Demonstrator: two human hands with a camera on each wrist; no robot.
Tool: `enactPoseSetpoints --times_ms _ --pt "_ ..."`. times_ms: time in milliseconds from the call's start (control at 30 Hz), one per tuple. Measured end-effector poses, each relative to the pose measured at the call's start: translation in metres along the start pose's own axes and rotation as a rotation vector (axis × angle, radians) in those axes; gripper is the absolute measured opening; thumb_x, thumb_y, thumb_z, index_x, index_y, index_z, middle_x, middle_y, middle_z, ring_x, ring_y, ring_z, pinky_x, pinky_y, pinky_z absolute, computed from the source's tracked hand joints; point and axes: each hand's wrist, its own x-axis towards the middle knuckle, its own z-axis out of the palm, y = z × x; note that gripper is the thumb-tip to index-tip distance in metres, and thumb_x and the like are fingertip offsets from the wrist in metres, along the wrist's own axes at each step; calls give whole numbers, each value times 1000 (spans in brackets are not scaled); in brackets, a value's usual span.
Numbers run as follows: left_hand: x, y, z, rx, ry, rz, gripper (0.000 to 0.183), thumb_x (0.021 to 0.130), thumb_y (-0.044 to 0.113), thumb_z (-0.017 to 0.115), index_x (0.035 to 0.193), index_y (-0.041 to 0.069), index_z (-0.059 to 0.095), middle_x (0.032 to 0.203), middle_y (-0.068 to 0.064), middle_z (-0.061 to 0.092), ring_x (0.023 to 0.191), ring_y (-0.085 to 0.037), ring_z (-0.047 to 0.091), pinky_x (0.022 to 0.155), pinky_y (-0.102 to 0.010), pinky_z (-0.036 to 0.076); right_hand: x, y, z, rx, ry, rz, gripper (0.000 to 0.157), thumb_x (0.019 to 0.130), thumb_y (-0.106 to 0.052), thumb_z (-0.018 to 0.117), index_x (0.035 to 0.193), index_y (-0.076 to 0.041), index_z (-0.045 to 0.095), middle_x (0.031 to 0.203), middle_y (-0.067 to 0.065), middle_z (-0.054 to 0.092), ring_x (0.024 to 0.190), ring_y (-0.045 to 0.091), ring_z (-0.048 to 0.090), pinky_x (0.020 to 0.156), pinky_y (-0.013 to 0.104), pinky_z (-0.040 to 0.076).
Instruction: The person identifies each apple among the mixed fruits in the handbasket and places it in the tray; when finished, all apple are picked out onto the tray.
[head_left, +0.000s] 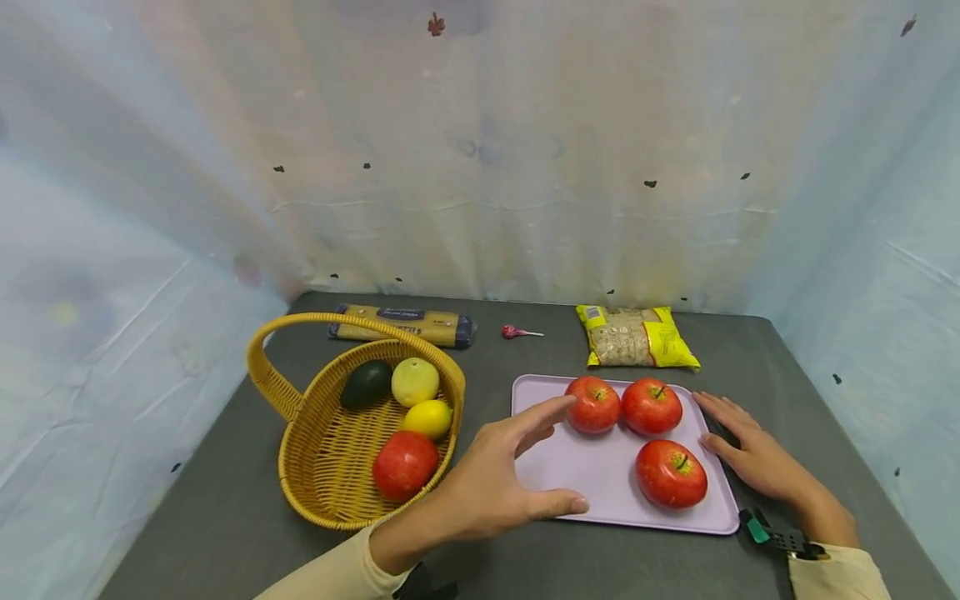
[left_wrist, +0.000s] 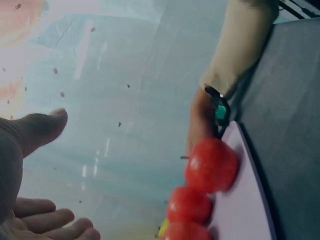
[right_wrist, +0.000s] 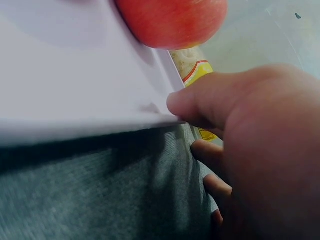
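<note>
My left hand (head_left: 487,483) hovers over the left part of a lilac tray (head_left: 573,475), thumb and fingers spread wide with nothing between them. Three red apples sit on that tray: a back left apple (head_left: 592,405), a back right apple (head_left: 652,407) and a front apple (head_left: 671,474). At the tray's right edge rests my right hand (head_left: 761,458). In the right wrist view its thumb (right_wrist: 187,105) touches the tray's rim, while the other fingers stay outside the tray, near the dark tabletop. Part of the left palm (left_wrist: 10,175) shows in the left wrist view.
Left of the tray stands a yellow wicker basket (head_left: 330,467) holding an avocado (head_left: 367,384), a pale green round fruit (head_left: 415,382), a lemon (head_left: 428,419) and a red apple (head_left: 406,466). Behind lie a spaghetti pack (head_left: 405,324), a lollipop (head_left: 512,331) and a yellow bag (head_left: 633,337).
</note>
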Motion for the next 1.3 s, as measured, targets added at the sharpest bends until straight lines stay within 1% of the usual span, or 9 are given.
enactPoseSetpoints --times_ms 167,333,433,533,600,767,933,1133,1300 --pt "-31 -1 -24 -20 0 18 90 87 23 96 164 28 49 165 7 55 150 -16 56 122 -34 47 0 1 0 -6 2 -1 75 107 -26 67 171 -7 33 168 40 32 154 69 19 107 94 23" --pt "-59 -8 -51 8 34 -5 86 90 22 94 164 22 50 165 3 55 150 -21 58 120 -38 50 0 3 2 -5 7 0 75 107 -27 68 171 -7 34 168 40 32 154 69 19 107 94 22" --pt "-73 -14 -69 108 61 -34 82 92 27 92 163 21 51 163 2 57 148 -23 60 118 -38 51 0 4 4 -6 12 -3 74 108 -27 67 171 -8 34 168 40 32 154 69 19 109 94 21" --pt "-85 -18 -89 294 76 -61 79 93 37 90 161 25 54 159 4 62 142 -23 64 113 -38 57 0 4 5 -11 13 -3 74 107 -28 68 171 -8 34 168 39 33 154 69 20 109 93 22" --pt "-91 -21 -101 430 67 -61 79 92 39 91 160 25 55 157 4 64 140 -26 66 111 -42 59 -1 3 5 -9 12 3 75 107 -28 69 170 -8 35 168 39 33 154 68 20 109 93 22" --pt "-99 -24 -125 696 -56 3 75 93 23 90 160 18 56 156 -4 65 138 -29 68 106 -53 61 -1 2 4 -4 15 4 74 107 -28 68 171 -9 35 169 39 33 154 68 20 108 94 23" --pt "-99 -28 -135 872 -201 78 75 95 11 86 161 9 53 159 -13 60 141 -36 63 107 -57 59 1 2 3 -7 11 1 74 107 -26 67 171 -9 34 169 38 33 154 68 19 108 94 23" --pt "-89 -27 -133 971 -369 -5 75 94 5 84 162 6 52 163 -16 55 149 -41 55 114 -62 53 0 2 4 7 7 3 75 107 -28 68 172 -10 34 170 38 32 155 69 18 109 94 21" --pt "-80 -28 -129 996 -427 -46 76 90 4 87 159 6 54 161 -15 57 148 -40 55 115 -61 52 -1 1 2 8 8 3 75 108 -29 67 172 -10 33 169 38 32 155 68 18 108 94 21"
